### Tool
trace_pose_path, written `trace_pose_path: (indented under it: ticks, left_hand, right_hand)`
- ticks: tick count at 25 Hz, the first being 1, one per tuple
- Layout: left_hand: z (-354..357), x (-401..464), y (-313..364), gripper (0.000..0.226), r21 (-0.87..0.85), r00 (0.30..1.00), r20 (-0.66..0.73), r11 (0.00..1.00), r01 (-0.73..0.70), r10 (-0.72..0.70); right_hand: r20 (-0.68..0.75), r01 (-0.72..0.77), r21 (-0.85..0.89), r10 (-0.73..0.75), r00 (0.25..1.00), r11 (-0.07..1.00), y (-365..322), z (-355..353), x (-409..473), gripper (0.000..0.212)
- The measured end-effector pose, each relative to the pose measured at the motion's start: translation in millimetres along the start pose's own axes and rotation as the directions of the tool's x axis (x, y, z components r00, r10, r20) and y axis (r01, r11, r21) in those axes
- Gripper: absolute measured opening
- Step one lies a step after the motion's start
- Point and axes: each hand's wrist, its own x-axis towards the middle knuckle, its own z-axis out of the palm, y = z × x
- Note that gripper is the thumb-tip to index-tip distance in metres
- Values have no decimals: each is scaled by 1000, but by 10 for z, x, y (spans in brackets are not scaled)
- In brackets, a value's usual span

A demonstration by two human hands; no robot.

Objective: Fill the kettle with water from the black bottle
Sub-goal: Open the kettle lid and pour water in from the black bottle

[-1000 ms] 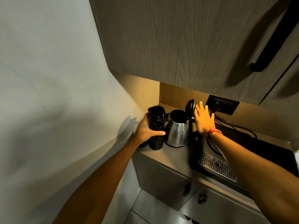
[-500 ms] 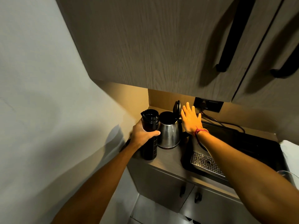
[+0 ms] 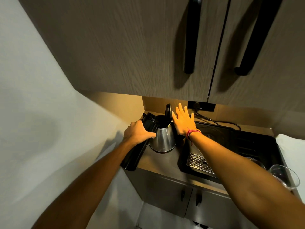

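Note:
A steel kettle (image 3: 163, 139) stands on the counter with its black lid (image 3: 168, 110) flipped up. My left hand (image 3: 137, 133) grips the black bottle (image 3: 134, 157), which is lifted and tilted, its mouth (image 3: 149, 117) leaning over the kettle's open top. My right hand (image 3: 183, 121) is flat with fingers spread, resting against the raised lid and the kettle's right side. No water stream is visible.
A black tray (image 3: 239, 146) with a perforated metal drip grate (image 3: 198, 163) lies right of the kettle. A clear glass (image 3: 284, 176) stands at the right edge. Wall cabinets (image 3: 132, 47) with black handles hang close overhead. A socket (image 3: 201, 106) and cables sit behind.
The black bottle has been lifted off the counter and tipped right, its mouth now over the kettle opening. My right hand stays by the lid. The view has shifted upward.

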Motion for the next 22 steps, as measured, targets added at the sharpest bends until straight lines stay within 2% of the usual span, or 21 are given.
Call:
trace_pose_path:
  ticks: [5, 22]
  left_hand:
    - [-66, 51, 72, 79, 146, 1000, 2, 989, -26, 26]
    - [-238, 130, 6, 76, 300, 997, -23, 952, -67, 77]
  right_hand:
    - [-10, 1, 4, -1, 1000, 1000, 14, -3, -10, 67]
    - [1, 24, -8, -24, 1000, 1000, 36, -23, -16, 70]
